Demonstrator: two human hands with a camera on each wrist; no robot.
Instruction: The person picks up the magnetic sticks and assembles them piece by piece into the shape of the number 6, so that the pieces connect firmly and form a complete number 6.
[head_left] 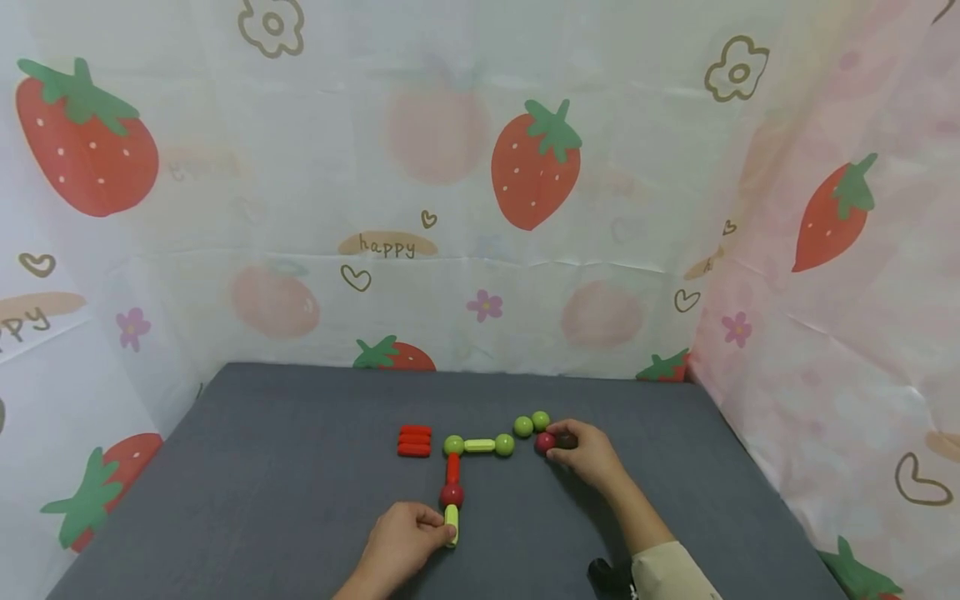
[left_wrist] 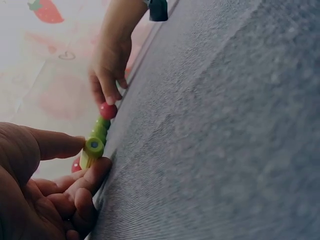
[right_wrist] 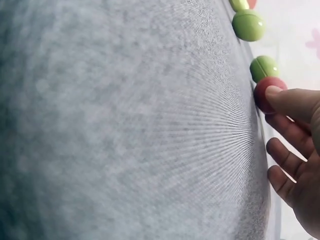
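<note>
My left hand (head_left: 403, 540) pinches a light green rod (head_left: 451, 525) between thumb and fingers; its end faces the camera in the left wrist view. The rod meets a red ball (head_left: 452, 495), above which a red rod (head_left: 453, 468) runs up to a green ball (head_left: 454, 445). From there a light green rod (head_left: 479, 446) leads right to another green ball (head_left: 505, 445). My right hand (head_left: 592, 457) holds a separate red ball (head_left: 545, 443) by thumb and finger, also seen in the right wrist view as a red ball (right_wrist: 270, 94).
Several red rods (head_left: 414, 442) lie stacked side by side left of the joined pieces. Two loose green balls (head_left: 532, 423) sit just behind the right hand's ball. A black object (head_left: 609, 577) is by the right sleeve. Printed cloth (head_left: 465, 317) stands behind the grey table (head_left: 300, 467).
</note>
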